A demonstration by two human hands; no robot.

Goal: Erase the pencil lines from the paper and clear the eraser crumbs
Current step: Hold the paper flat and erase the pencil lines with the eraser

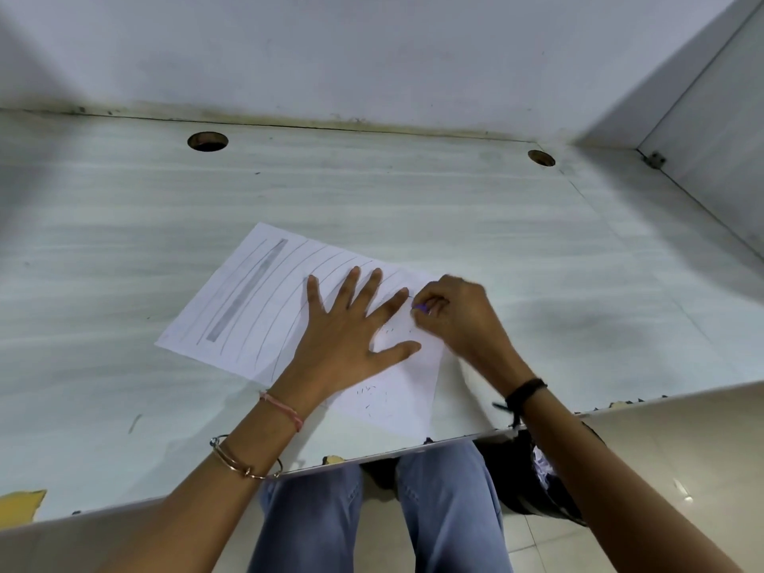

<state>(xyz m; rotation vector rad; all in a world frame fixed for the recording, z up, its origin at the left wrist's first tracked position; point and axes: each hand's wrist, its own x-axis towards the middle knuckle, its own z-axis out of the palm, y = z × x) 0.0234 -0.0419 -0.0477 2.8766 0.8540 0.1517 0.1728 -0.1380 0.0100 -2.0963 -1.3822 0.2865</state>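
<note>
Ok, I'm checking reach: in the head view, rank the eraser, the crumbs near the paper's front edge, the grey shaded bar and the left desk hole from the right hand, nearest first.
1. eraser: pinched in the right hand itself.
2. crumbs: on the paper, toward the person.
3. grey shaded bar: paper's left part.
4. left hole: far edge of the desk.

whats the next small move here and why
Likely slide the eraser, pinched in the right hand, leftward onto the nearest of the pencil lines and rub. The paper around that hand looks clean, lines remain further left, and the flat left hand pins the sheet. The crumbs can wait.
</note>
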